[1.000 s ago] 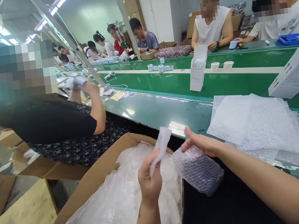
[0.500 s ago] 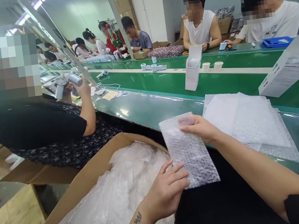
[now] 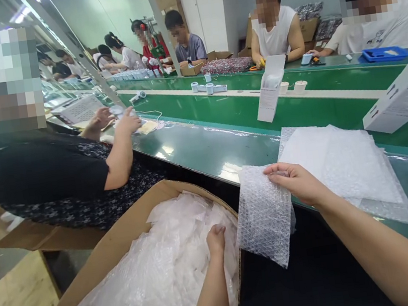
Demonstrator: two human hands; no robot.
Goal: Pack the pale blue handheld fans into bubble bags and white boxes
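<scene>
My right hand pinches the top edge of a clear bubble wrap bag, which hangs slightly tilted in front of my body. Over the pile of bubble wrap bags in the cardboard box is my left hand, its fingers curled closed. Whether it grips one of the bags there is hidden. Right of my right hand, a flat stack of bubble wrap bags lies on the bench edge.
A green conveyor runs past the bench, carrying open white boxes and hair dryer parts. At left a co-worker in a black shirt handles a part. Several people sit opposite, near a blue tray.
My left hand has left the bubble wrap bag and moved over the box, its fingers now curled. The held bag has shifted slightly right and down with my right hand.
</scene>
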